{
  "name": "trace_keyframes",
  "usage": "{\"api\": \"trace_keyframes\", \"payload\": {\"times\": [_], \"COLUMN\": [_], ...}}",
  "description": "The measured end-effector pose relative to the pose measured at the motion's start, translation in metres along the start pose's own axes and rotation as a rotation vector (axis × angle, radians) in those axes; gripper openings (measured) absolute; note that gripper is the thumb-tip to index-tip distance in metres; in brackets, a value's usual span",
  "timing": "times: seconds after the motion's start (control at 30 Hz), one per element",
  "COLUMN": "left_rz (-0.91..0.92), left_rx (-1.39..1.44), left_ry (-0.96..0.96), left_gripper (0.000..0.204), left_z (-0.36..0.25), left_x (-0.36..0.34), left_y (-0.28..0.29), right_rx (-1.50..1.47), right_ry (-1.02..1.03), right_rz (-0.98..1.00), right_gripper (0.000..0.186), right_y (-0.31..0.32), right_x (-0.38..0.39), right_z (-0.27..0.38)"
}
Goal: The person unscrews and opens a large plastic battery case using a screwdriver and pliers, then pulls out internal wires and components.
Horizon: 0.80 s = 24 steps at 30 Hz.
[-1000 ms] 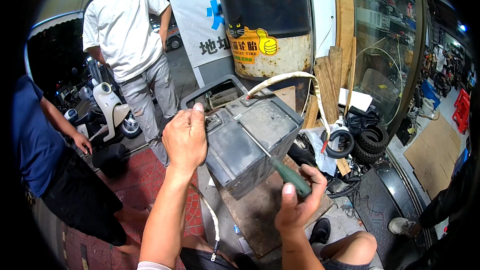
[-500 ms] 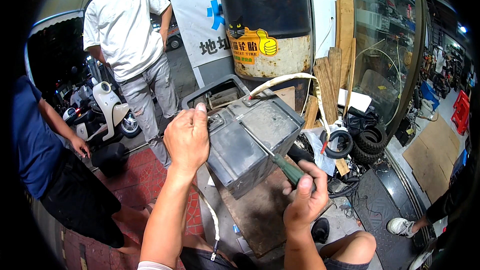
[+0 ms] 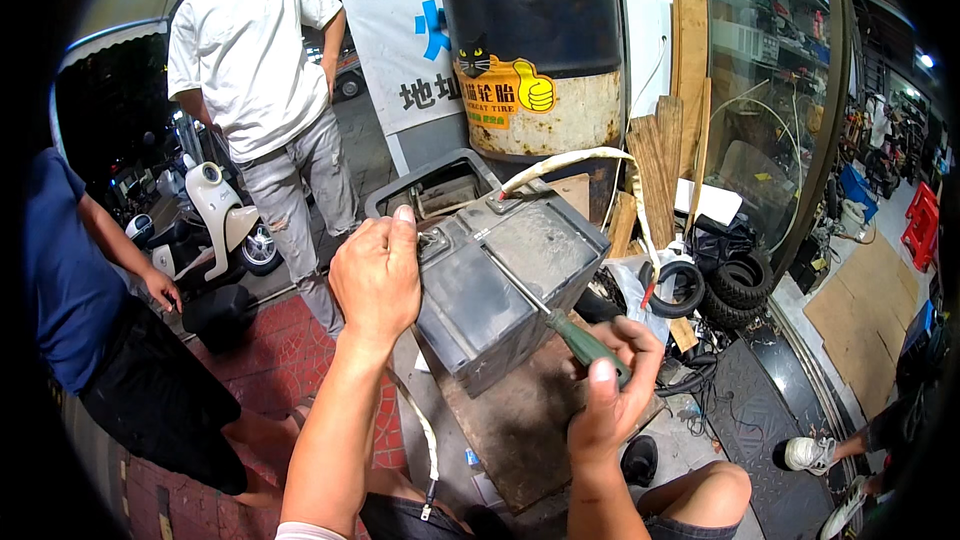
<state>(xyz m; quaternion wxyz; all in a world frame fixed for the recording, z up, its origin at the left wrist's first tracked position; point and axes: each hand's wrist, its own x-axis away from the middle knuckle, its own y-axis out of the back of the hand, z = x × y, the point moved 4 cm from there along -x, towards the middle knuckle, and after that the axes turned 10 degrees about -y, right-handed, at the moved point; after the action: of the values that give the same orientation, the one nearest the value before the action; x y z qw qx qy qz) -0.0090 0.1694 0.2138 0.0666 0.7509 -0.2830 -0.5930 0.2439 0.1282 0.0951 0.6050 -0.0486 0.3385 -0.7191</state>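
Observation:
A dusty dark grey battery [image 3: 535, 245] rests tilted over a worn board [image 3: 505, 440]. My left hand [image 3: 375, 275] grips its left side beside a terminal, thumb raised near the top edge. My right hand [image 3: 615, 385] holds a screwdriver by its green handle [image 3: 590, 345], with the metal shaft lying across the battery's top toward its middle. A white sleeved cable [image 3: 570, 157] arches from the rear terminal down to the right; another white cable [image 3: 425, 420] hangs below my left hand, ending in a metal lug.
Two people [image 3: 245, 70] [image 3: 75, 280] stand at left near a white scooter [image 3: 210, 205] and black box [image 3: 215, 320]. Behind are a dark bin [image 3: 400, 205] and rusty drum [image 3: 530, 30]. Right are planks [image 3: 690, 60], tyres [image 3: 740, 285], cardboard [image 3: 855, 310] and another person's shoes [image 3: 805, 452].
My right hand and the screwdriver handle have shifted slightly right. My left hand stays on the battery. At the right edge, another person's feet have moved, with two white shoes now showing.

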Motion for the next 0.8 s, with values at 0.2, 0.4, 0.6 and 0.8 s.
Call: {"api": "trace_keyframes", "payload": {"times": [0.2,0.4,0.6,0.8], "left_rz": [0.011,-0.004,0.012,-0.001], "left_rx": [-0.017,-0.002,-0.027,-0.013], "left_ry": [-0.004,-0.004,0.002,0.008], "left_gripper": [0.052,0.052,0.053,0.053], "left_z": [-0.003,0.0,0.003,0.003], "left_x": [-0.001,-0.001,-0.001,-0.001], "left_y": [0.001,0.0,-0.001,-0.007], "right_rx": [0.204,0.231,0.239,0.218], "right_ry": [0.11,0.197,0.193,0.172], "right_rz": [-0.092,0.011,-0.011,-0.034], "right_gripper": [0.038,0.033,0.033,0.037], "right_y": [0.007,0.014,0.017,0.026], "right_x": [-0.003,-0.013,-0.014,-0.017], "right_z": [-0.007,-0.001,0.003,0.014]}}
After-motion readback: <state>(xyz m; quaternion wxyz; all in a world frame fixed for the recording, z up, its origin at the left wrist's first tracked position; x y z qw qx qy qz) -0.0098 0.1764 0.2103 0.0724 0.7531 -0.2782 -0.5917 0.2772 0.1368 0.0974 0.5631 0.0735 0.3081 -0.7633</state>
